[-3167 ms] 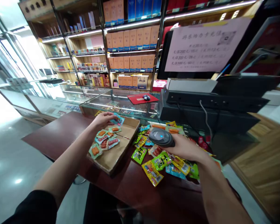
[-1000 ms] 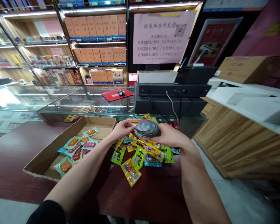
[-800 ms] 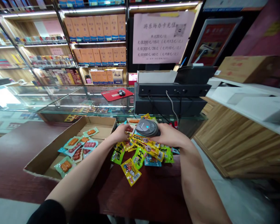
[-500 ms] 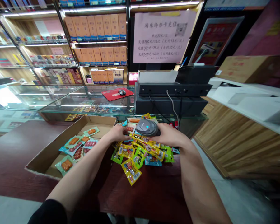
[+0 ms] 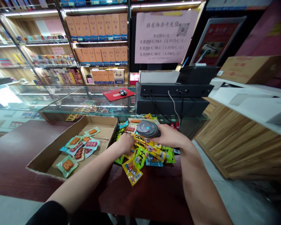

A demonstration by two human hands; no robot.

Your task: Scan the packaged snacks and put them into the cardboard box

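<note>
My right hand (image 5: 166, 135) is wrapped round a grey handheld scanner (image 5: 147, 128), held over a heap of small snack packets. My left hand (image 5: 126, 143) is closed at the heap's left side, its fingertips at the end of the long yellow packets (image 5: 152, 149); what it pinches, if anything, is hidden. A yellow packet (image 5: 132, 172) lies at the heap's front edge, beside a green packet (image 5: 140, 158). To the left, an open cardboard tray (image 5: 46, 150) holds several clear-backed sausage packets (image 5: 67, 165).
Behind the heap are a glass counter (image 5: 89, 97), a red mouse pad (image 5: 112, 94) with a mouse, and a black cash drawer (image 5: 170, 106) with hanging cables. A wood-sided cabinet (image 5: 243, 137) stands at the right. The dark red table (image 5: 140, 200) extends in front.
My left hand has moved right and slightly toward me, from the sausage packets at the heap's back left to the long yellow packets. My right hand and the scanner have hardly moved.
</note>
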